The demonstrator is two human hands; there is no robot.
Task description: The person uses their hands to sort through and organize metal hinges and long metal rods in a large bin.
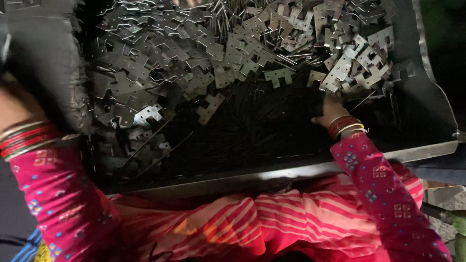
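A wide metal tray [432, 111] holds a heap of flat, notched steel plates [242, 48] and a dark mass of thin metal pins [252, 126]. My right hand [328, 112] reaches over the near rim and rests on the pins just below the plates; its fingers are dark and partly hidden. It wears red and gold bangles [343, 126] and a pink patterned sleeve. My left hand [12, 99] is at the far left edge, blurred and mostly cut off, next to a grey blurred shape [43, 63]. Its wrist also carries bangles [24, 138].
The tray's bright near rim [291, 171] runs across in front of my lap, which is covered in pink and orange striped cloth [272, 218]. A few long pins [145, 150] lie loose at the tray's left. Another person's fingertip [187, 2] shows at the top edge.
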